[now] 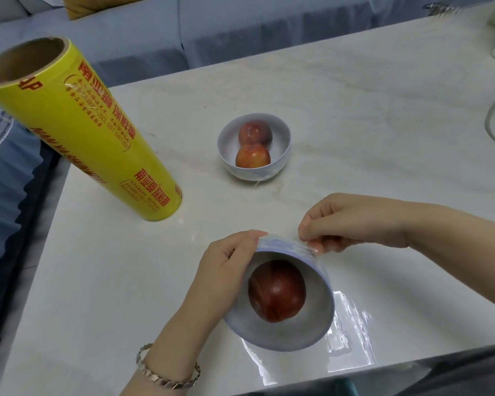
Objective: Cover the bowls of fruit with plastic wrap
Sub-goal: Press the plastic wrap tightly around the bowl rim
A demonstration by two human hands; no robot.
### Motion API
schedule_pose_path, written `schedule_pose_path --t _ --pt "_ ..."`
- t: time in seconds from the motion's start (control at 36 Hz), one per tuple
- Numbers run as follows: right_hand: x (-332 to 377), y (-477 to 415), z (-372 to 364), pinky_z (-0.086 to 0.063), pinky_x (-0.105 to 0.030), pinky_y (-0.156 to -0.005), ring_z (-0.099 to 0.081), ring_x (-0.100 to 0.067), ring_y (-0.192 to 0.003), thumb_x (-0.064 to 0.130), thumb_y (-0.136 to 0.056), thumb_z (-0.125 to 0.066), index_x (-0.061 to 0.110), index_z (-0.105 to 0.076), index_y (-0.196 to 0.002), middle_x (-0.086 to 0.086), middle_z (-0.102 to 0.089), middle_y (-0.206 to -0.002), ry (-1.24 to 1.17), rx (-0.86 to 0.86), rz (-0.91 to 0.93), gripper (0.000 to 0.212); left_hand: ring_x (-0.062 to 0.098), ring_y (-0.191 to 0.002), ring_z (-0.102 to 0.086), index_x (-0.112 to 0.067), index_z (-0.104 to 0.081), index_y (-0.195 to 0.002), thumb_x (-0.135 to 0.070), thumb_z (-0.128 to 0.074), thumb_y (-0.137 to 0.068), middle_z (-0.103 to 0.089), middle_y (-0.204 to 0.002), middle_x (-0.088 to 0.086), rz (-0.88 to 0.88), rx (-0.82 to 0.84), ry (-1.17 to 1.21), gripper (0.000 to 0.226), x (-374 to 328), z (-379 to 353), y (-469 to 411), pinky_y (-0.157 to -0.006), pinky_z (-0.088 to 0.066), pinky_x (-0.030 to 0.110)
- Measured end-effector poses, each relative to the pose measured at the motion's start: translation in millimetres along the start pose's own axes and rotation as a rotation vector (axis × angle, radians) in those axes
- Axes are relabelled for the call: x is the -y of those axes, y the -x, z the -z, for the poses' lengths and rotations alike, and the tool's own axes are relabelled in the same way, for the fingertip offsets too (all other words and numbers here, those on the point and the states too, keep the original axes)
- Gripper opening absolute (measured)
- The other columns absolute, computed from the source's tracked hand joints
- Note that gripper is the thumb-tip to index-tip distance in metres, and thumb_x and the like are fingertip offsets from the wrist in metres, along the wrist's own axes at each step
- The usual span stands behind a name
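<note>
Left grip [223, 270] is curled round the left wall of the near bowl [269, 332], holding it tilted with its mouth toward the person. Right grip [352, 221] pinches the plastic wrap [352, 335] against the bowl's outer wall, just beside the left grip. Loose film lies on the table [355, 110], nearer the person than both grips. The right grip is the closer one to tuck it.

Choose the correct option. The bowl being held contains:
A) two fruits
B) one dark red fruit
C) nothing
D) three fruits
B: the tilted bowl in the left hand holds one dark red fruit, while the right hand pinches plastic wrap at its rim; the far bowl has two.
</note>
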State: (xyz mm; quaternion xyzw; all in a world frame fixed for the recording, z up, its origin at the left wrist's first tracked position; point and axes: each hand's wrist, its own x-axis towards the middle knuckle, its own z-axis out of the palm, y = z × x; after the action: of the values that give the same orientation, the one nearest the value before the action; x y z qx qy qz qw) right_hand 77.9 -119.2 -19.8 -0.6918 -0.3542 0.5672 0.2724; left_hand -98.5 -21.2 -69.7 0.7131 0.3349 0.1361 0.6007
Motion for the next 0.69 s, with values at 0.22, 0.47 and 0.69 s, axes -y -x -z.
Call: schedule_pose_path --t 0.22,0.47,0.69 --pt "1.9 2.3 4.5 -0.037 -0.014 -0.047 -0.04 -0.01 -0.049 0.029 -0.074 -0.072 0.014 -0.063 -0.058 -0.006 -0.049 -0.062 0.028 0.092 -0.13 0.023 0.004 -0.096 -0.065 -0.027 -0.073 -0.084 -0.058 -0.041 -0.069 -0.073 -0.092 -0.014 -0.022 0.01 -0.029 0.047 4.4 -2.1 -1.5 -0.087 -0.047 0.021" --pt "2.3 2.1 6.9 -0.041 -0.013 -0.055 -0.045 -0.005 -0.053 0.017 -0.083 -0.062 0.013 -0.065 -0.067 0.002 -0.054 -0.06 -0.093 0.113 -0.103 0.017 0.005 -0.094 -0.065 -0.025 -0.073 -0.085 -0.058 -0.039 -0.071 -0.073 -0.091 -0.012 -0.014 0.031 -0.055 0.049 4.2 -1.4 -3.1 -0.085 -0.049 0.021" --pt "1.9 0.7 -4.0 -0.03 -0.021 -0.051 -0.04 -0.008 -0.043 0.015 -0.089 -0.053 0.009 -0.056 -0.054 0.004 -0.056 -0.043 -0.139 -0.02 -0.127 0.036 0.003 -0.093 -0.065 -0.025 -0.072 -0.084 -0.056 -0.043 -0.071 -0.073 -0.089 -0.012 -0.037 0.004 -0.063 0.045 4.3 -3.6 0.9 -0.081 -0.047 0.014"
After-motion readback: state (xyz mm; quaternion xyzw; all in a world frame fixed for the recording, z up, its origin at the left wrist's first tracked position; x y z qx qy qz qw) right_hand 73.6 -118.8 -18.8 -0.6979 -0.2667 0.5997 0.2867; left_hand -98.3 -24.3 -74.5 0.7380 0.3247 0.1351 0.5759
